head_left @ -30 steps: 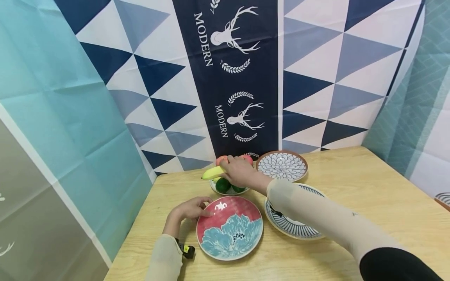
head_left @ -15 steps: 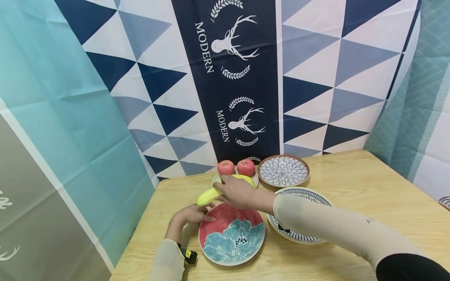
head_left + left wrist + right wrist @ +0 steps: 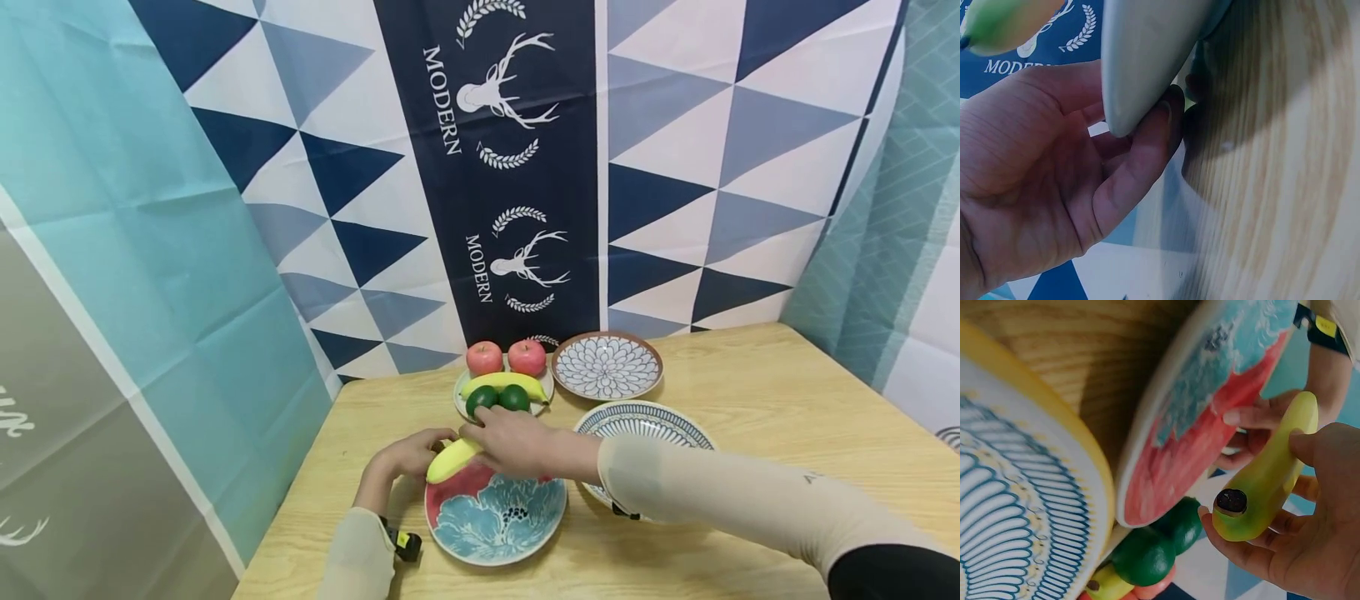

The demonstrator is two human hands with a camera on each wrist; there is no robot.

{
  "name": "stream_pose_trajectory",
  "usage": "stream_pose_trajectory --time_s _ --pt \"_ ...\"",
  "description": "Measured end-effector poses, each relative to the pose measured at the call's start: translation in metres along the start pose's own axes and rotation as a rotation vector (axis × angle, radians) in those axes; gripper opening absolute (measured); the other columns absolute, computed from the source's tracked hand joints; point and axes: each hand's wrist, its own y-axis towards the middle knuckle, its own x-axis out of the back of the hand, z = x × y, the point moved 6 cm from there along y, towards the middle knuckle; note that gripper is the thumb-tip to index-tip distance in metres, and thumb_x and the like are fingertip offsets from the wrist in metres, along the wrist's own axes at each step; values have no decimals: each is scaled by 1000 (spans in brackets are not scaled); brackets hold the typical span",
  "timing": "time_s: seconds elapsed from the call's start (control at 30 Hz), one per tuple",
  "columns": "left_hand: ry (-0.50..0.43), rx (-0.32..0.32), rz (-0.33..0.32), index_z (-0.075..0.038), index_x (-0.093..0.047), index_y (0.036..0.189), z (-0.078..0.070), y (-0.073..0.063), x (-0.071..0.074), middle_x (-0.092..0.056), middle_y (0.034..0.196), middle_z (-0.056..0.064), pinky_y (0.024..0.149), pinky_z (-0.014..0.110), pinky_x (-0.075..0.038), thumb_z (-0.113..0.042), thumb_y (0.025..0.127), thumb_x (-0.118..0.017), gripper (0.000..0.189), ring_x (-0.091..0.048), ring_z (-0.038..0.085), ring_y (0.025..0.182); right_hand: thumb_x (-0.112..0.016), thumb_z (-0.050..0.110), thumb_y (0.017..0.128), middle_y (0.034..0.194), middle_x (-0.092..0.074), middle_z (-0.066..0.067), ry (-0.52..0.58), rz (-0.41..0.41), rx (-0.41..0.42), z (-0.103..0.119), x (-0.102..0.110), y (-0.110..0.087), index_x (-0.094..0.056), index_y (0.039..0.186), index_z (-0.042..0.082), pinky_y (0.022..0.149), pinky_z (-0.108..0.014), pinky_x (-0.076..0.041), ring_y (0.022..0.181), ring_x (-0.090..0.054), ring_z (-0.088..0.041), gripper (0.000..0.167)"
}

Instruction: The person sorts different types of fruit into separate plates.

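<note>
In the head view my right hand (image 3: 521, 440) holds a yellow banana (image 3: 452, 461) over the far left part of a plate (image 3: 498, 521) with a red ground and a blue flower. The right wrist view shows thumb and fingers around the banana (image 3: 1266, 478), its dark end toward the camera. My left hand (image 3: 405, 458) grips that plate's left rim. Seen from the left wrist, the curled fingers lie under the plate's edge (image 3: 1138, 69). Behind the plate, a smaller plate (image 3: 551, 387) bears another banana (image 3: 517, 383), two red apples (image 3: 485, 358) and two round dark green fruits (image 3: 514, 397).
To the right, under my right forearm, lies a plate with blue rim stripes (image 3: 637, 417). A brown-rimmed plate with a petal pattern (image 3: 607, 367) is at the back of the wooden table (image 3: 757, 400), near the patterned cloth backdrop (image 3: 660, 208).
My right hand has brought the banana from above the fruit plate toward me, over the red and blue plate. The fruits behind are now uncovered. My left hand keeps its place at the rim.
</note>
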Motion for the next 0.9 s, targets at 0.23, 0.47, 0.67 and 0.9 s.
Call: stream_pose_trajectory --time_s 0.23,0.47,0.67,0.9 --pt "-20 32 12 -15 -64 133 -2 0 2 -64 100 9 56 29 -49 -6 101 -60 34 -59 18 69 -69 42 103 114 -60 -5 15 63 9 5 -11 -4 -63 136 18 80 -36 -57 98 -62 -19 41" --pt "-33 37 13 -15 -64 131 -2 -1 -1 -65 97 7 56 28 -49 -16 101 -67 30 -59 16 70 -67 47 103 122 -62 -8 -11 90 40 12 -20 -8 -65 130 20 94 -40 -56 108 -64 -21 38" --pt "-26 36 23 -15 -64 131 -3 -1 -3 -66 100 6 57 28 -50 -22 102 -70 31 -61 17 74 -63 48 105 124 -62 -6 -48 141 44 17 -27 -12 -63 139 21 104 -42 -52 117 -62 -23 43" --pt "-20 38 21 -15 -64 129 -2 0 -3 -66 99 6 58 28 -50 -22 102 -70 29 -62 17 74 -62 45 106 120 -62 -3 17 183 28 18 -29 -13 -61 141 20 104 -42 -52 115 -63 -21 44"
